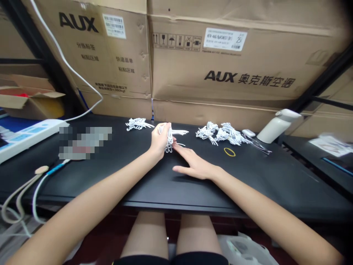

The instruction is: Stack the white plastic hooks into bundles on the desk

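My left hand [159, 142] is closed round a bundle of thin white pieces with looped ends [169, 144], held upright just above the table. They look like bent wire or cord; the exact kind is unclear. My right hand [199, 164] reaches in from the right, fingers stretched out and thumb apart. Its fingertips are at the bundle's lower right side; whether they touch it I cannot tell. Behind my left hand lies a similar white pile [137, 124]. Two more piles lie to the right, one nearer [206, 132] and one beyond it [229, 134].
A yellow rubber band [230, 152] lies on the black table [165, 189]. Eyeglasses [259, 145] and a white bottle [278, 127] are at the right. To the left are a power strip [35, 133] and cables. Large cardboard boxes [187, 70] wall off the back.
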The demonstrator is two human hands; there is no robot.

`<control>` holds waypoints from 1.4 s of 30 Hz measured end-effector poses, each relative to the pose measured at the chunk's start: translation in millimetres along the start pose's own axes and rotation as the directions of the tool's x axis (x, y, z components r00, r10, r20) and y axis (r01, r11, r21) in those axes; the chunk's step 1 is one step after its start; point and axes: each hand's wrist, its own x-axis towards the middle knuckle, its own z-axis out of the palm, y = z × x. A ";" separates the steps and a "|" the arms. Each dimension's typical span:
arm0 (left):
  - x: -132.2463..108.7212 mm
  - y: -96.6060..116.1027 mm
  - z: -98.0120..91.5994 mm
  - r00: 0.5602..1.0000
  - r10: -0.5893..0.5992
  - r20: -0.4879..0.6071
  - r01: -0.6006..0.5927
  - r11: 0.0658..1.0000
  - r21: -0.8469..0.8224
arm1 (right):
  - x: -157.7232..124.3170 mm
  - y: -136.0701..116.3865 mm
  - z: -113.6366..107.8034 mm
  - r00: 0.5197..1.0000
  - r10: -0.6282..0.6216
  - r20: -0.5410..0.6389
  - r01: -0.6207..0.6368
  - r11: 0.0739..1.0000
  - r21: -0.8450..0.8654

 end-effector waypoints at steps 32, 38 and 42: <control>-0.6 -3.4 -0.9 0.993 0.068 0.092 -0.076 0.993 0.090 | -3.4 28.7 -27.9 0.826 0.325 -0.462 -0.417 0.902 -0.113; -0.3 -3.5 -1.0 0.993 0.070 0.099 -0.079 0.993 0.090 | -4.2 34.3 -30.9 0.823 0.279 -0.495 -0.456 0.843 -0.284; -1.0 -3.1 0.0 0.991 0.081 0.103 -0.092 0.990 0.103 | -3.8 35.8 -32.1 0.846 0.393 -0.360 -0.487 0.844 -0.224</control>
